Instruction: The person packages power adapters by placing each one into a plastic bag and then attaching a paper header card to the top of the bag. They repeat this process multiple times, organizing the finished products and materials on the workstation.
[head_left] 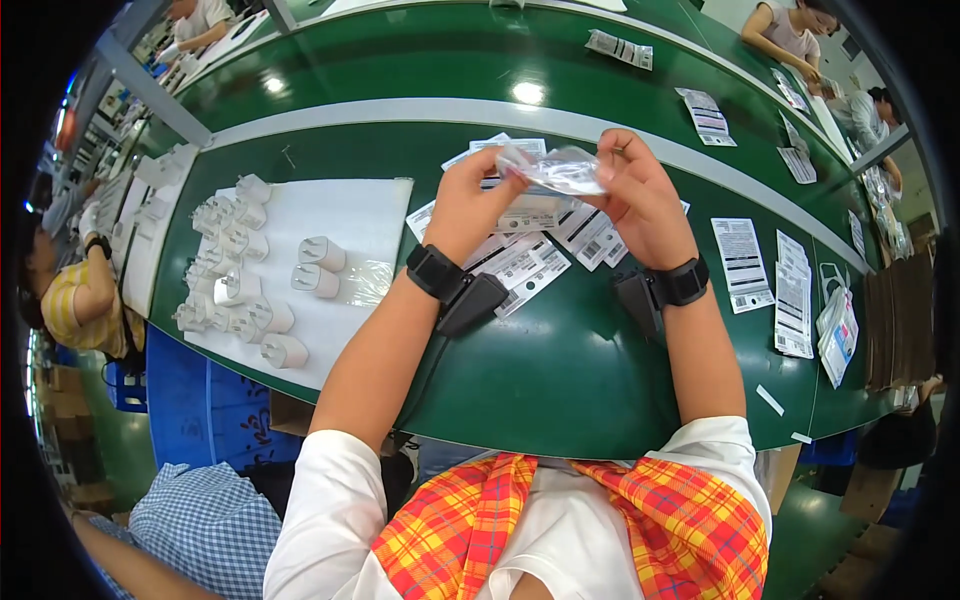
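Observation:
Between my two hands, above the green table, a clear plastic bag (563, 170) is stretched out sideways. My left hand (482, 195) pinches its left end, thumb against fingers. The right end sits in the grip of my right hand (640, 190), its upper fingers curled. Whether anything lies inside the bag cannot be made out for the glare. Below it, printed cards or labelled packets (535, 268) lie overlapping on the table, partly covered by my hands. Left of my left arm, many white plug chargers (236, 240) stand and lie on a white sheet (375, 200).
More printed packets (742, 262) lie to the right, beside a white and blue packet (836, 330) and a stack of brown cardboard (893, 330). A pale rail (420, 112) crosses behind my hands. Co-workers sit at left and far right; a blue bin (205, 400) stands below the table's left edge.

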